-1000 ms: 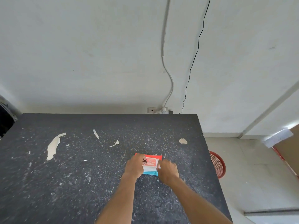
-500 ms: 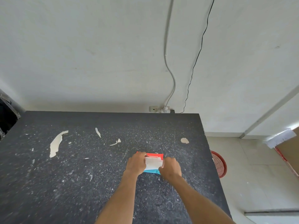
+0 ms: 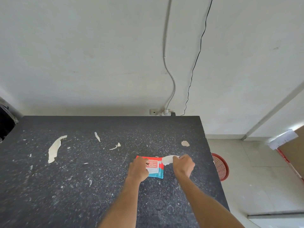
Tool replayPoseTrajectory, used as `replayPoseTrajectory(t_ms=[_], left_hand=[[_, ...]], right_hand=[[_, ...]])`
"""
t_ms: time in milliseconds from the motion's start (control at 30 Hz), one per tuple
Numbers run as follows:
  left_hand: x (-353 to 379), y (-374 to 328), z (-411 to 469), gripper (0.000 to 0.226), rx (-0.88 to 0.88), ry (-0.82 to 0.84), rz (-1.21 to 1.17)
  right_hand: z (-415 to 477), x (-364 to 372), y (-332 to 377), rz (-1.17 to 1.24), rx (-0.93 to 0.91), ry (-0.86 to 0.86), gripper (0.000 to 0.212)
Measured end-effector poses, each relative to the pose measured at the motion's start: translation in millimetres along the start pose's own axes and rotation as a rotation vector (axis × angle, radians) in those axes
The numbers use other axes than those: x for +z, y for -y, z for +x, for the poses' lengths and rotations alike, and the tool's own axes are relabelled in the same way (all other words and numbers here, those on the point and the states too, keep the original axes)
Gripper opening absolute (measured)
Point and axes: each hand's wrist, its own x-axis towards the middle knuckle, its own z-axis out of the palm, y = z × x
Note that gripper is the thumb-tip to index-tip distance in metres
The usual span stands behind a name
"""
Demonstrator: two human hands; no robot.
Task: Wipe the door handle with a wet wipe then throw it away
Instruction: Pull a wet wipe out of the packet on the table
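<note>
A red, white and blue wet wipe pack [image 3: 155, 168] lies flat on the dark speckled table [image 3: 82, 178]. My left hand [image 3: 139, 168] presses down on the pack's left end. My right hand [image 3: 183, 165] pinches a white flap or wipe [image 3: 167, 159] that sticks out of the pack's top right corner; I cannot tell whether it is the lid sticker or a wipe. No door handle is in view.
A red plastic basket [image 3: 221, 167] stands on the floor just right of the table's edge. A brown door or board [image 3: 294, 153] leans at the far right. Wall sockets with a white cable [image 3: 166, 111] sit behind the table. Peeled pale patches [image 3: 54, 148] mark the tabletop.
My right hand has moved right and away from the pack, drawing the white flap or wipe out with it. My left hand stays on the pack.
</note>
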Motion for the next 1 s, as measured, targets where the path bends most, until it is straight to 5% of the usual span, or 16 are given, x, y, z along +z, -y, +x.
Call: replayPoseTrajectory(t_ms=[367, 1000], left_hand=[[10.2, -7.0, -7.0, 0.040, 0.099, 0.040, 0.267], [16.7, -17.5, -22.3, 0.052, 0.020, 0.178, 0.211]], right_hand=[[1.1, 5.5, 9.1, 0.052, -0.056, -0.024, 0.009], [-4.1, -2.5, 19.0, 0.101, -0.121, 0.063, 0.015]])
